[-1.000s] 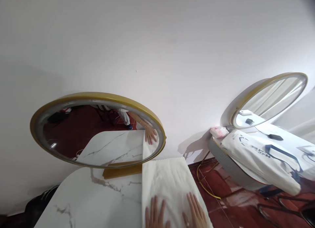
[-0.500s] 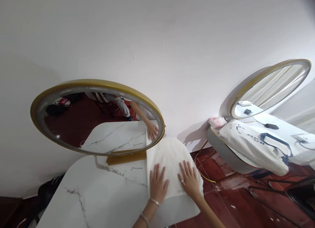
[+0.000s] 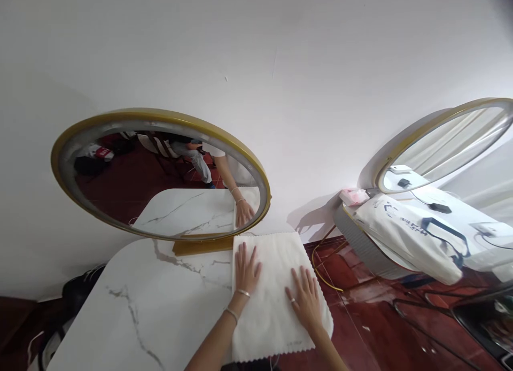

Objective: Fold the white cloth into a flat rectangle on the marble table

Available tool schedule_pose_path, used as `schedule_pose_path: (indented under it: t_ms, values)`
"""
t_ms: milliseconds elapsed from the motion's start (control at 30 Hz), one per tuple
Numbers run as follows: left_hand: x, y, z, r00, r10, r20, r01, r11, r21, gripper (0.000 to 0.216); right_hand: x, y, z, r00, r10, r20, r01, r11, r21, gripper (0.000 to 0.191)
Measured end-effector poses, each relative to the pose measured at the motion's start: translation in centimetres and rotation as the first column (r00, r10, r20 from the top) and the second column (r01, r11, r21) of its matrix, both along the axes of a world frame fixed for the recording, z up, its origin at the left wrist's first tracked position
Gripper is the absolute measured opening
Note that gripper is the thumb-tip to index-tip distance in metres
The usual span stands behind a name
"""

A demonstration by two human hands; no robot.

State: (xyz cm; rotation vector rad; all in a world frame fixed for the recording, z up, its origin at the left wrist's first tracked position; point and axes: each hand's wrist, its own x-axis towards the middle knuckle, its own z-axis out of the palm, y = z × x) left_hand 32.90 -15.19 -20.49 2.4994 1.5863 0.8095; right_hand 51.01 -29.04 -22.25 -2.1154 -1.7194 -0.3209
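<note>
A white cloth (image 3: 272,307) with scalloped edges lies spread over the right end of the white marbled table (image 3: 176,301). Its near edge reaches the front of the table. My left hand (image 3: 247,272) rests flat on the cloth near its upper left side, fingers spread, with two bracelets on the wrist. Lower down on the right side of the cloth, my right hand (image 3: 306,301) lies flat with fingers apart and a ring on one finger. Neither hand grips anything.
A gold-framed mirror (image 3: 160,117) stands at the table's back on a gold base (image 3: 202,246), reflecting an arm and a seated person. On the right are a second table (image 3: 355,242), a white bag (image 3: 401,237), a tissue pack (image 3: 354,196) and another mirror (image 3: 444,146).
The cloth has shifted towards me and now covers the table's near right edge. My left hand has moved farther up on the cloth; the right has moved slightly down.
</note>
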Motion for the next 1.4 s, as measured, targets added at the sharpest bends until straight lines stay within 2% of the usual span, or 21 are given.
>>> schedule_pose_path:
  t_ms: [100, 200, 267, 333, 433, 533, 600, 667, 733, 800, 867, 1033, 1133, 1200, 1300, 1400]
  values:
    - [-0.6, 1.9, -1.2, 1.0, 0.007, -0.028, -0.006, 1.0, 0.013, 0.06, -0.8, 0.3, -0.1, 1.0, -0.014, 0.014, 0.014, 1.0, -0.018, 0.062]
    - [-2.0, 1.8, -2.0, 0.999, 0.033, -0.042, -0.031, 0.999, 0.041, 0.065, -2.1, 0.0, 0.1, 1.0, 0.002, 0.004, -0.002, 1.0, -0.03, 0.067]
    - [-3.4, 1.5, -2.0, 0.997, 0.058, -0.045, -0.055, 0.997, 0.05, 0.068, -3.1, -0.1, 0.7, 0.999, 0.054, -0.009, -0.054, 0.997, -0.061, 0.068]
    - [-5.2, 1.3, -1.9, 0.995, 0.079, -0.054, -0.076, 0.996, 0.047, 0.07, -4.5, -0.1, 1.3, 0.986, 0.164, -0.029, -0.166, 0.979, -0.116, 0.069]
    - [-9.0, 1.7, -1.8, 0.988, 0.132, -0.075, -0.13, 0.991, 0.039, 0.07, -7.3, 0.3, 2.3, 0.916, 0.39, -0.098, -0.402, 0.894, -0.199, 0.069]
    - [-13.5, 2.5, -1.9, 0.978, 0.182, -0.1, -0.18, 0.983, 0.024, 0.069, -11.0, 0.8, 2.7, 0.783, 0.588, -0.203, -0.622, 0.745, -0.24, 0.071]
    - [-16.4, 3.1, -1.8, 0.975, 0.18, -0.129, -0.181, 0.984, 0.005, 0.068, -13.5, 1.3, 2.8, 0.699, 0.667, -0.258, -0.715, 0.656, -0.239, 0.071]
    - [-18.6, 3.6, -1.5, 0.972, 0.176, -0.155, -0.181, 0.983, -0.018, 0.068, -15.6, 1.8, 2.7, 0.657, 0.696, -0.289, -0.754, 0.617, -0.228, 0.07]
    - [-19.7, 3.7, -0.9, 0.971, 0.172, -0.167, -0.183, 0.982, -0.049, 0.068, -16.9, 2.2, 2.5, 0.653, 0.696, -0.298, -0.757, 0.618, -0.215, 0.07]
    - [-19.2, 3.6, -0.1, 0.974, 0.14, -0.176, -0.156, 0.984, -0.081, 0.064, -17.2, 2.3, 2.4, 0.653, 0.702, -0.285, -0.756, 0.623, -0.201, 0.067]
    - [-17.2, 3.3, 0.5, 0.979, 0.071, -0.19, -0.092, 0.99, -0.107, 0.059, -16.6, 2.0, 2.3, 0.673, 0.698, -0.245, -0.739, 0.647, -0.187, 0.064]
    - [-8.1, 2.6, 1.1, 0.967, -0.15, -0.208, 0.118, 0.98, -0.16, 0.057, -12.3, 0.3, 2.2, 0.772, 0.63, -0.086, -0.633, 0.75, -0.191, 0.063]
    - [-3.0, 2.6, 1.3, 0.935, -0.299, -0.191, 0.268, 0.948, -0.173, 0.054, -9.7, -0.6, 2.2, 0.795, 0.607, -0.005, -0.595, 0.778, -0.199, 0.063]
    - [-0.9, 2.6, 1.4, 0.903, -0.391, -0.178, 0.362, 0.915, -0.175, 0.055, -8.8, -0.9, 2.3, 0.807, 0.59, 0.025, -0.573, 0.793, -0.205, 0.064]
    - [-0.1, 3.1, 1.4, 0.88, -0.444, -0.166, 0.417, 0.892, -0.176, 0.059, -9.2, -1.0, 2.5, 0.822, 0.567, 0.05, -0.547, 0.811, -0.208, 0.066]
    - [-1.8, 3.7, 1.2, 0.878, -0.449, -0.168, 0.422, 0.89, -0.175, 0.065, -10.8, -0.6, 2.5, 0.821, 0.568, 0.05, -0.548, 0.81, -0.209, 0.067]
